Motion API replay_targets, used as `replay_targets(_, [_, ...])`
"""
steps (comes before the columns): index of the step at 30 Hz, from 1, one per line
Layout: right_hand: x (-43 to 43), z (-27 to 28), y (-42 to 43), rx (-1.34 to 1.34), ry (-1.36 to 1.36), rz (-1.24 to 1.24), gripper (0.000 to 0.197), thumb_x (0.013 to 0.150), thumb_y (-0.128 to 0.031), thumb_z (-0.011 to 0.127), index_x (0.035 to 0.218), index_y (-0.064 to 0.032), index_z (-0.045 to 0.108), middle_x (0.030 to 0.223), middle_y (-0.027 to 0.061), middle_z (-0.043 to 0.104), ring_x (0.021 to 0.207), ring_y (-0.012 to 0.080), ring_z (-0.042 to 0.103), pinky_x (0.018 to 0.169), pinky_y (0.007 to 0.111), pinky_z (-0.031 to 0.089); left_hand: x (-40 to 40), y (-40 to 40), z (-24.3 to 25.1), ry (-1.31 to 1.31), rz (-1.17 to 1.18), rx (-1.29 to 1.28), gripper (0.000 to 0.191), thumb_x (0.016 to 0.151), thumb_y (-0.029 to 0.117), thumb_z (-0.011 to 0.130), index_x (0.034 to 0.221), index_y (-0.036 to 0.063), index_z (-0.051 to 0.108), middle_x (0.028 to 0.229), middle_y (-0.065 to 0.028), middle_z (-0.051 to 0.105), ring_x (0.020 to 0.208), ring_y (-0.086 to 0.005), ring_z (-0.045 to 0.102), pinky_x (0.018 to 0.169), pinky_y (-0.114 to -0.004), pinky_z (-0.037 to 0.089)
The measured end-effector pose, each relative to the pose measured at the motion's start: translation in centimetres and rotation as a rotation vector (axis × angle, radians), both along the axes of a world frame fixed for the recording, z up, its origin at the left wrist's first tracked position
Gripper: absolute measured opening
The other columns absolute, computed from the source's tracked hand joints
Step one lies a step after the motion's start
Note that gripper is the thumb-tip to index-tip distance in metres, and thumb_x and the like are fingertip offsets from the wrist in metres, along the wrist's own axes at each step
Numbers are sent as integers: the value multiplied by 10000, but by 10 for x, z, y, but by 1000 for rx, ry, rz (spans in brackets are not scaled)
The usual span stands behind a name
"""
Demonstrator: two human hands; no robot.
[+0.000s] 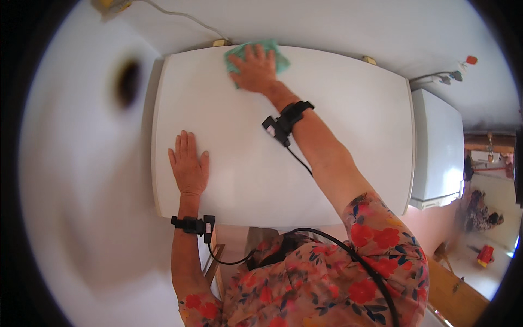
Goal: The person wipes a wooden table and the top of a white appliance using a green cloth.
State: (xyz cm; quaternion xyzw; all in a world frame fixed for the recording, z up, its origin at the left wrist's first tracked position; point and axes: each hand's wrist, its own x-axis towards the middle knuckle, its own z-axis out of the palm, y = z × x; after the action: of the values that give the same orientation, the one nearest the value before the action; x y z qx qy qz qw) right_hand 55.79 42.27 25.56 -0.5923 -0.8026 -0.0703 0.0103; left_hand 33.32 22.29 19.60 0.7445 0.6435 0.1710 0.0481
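A white tabletop (245,163) spreads out before me, its far edge close to the wall. My right hand (255,69) lies with fingers spread on a green cloth (282,61), pressing it flat near that far edge. On the left part of the tabletop, my left hand (190,165) rests palm down and holds nothing. Both wrists carry black straps with small devices and cables.
Walls rise along the left and far sides. To the right stands a white appliance (437,147), with plugs and cables (445,77) on the wall behind it. Small yellowish blocks (369,60) sit behind the table's far edge. A wooden stool (213,267) is partly visible below.
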Motion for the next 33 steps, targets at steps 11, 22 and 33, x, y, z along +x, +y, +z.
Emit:
replay_targets(11, [140, -7, -112, 161, 27, -130, 529, 748, -387, 682, 1244, -242, 571, 1256, 196, 510, 1216, 381, 440, 975, 543, 355, -52, 29, -29, 54, 60, -23, 572, 934, 313, 465, 1425, 52, 332, 1493, -124, 319, 1400, -292, 245, 1137, -506, 134])
replay_targets(22, [171, -60, -186, 166, 16, -283, 571, 766, -413, 669, 1284, -205, 547, 1325, 202, 471, 1259, 395, 397, 1013, 550, 314, -47, 41, -37, 138, 103, -100, 574, 948, 341, 443, 1433, 65, 312, 1513, -112, 280, 1410, -281, 218, 1141, -511, 128])
replay_targets(33, [127, -36, -228, -107, 158, -49, 639, 704, -365, 734, 1296, -233, 534, 1358, 255, 400, 1289, 427, 344, 1028, 587, 270, -62, 29, -51, 138, 132, -126, 583, 949, 348, 426, 1448, 81, 287, 1515, -120, 271, 1412, -279, 214, 1143, -509, 122])
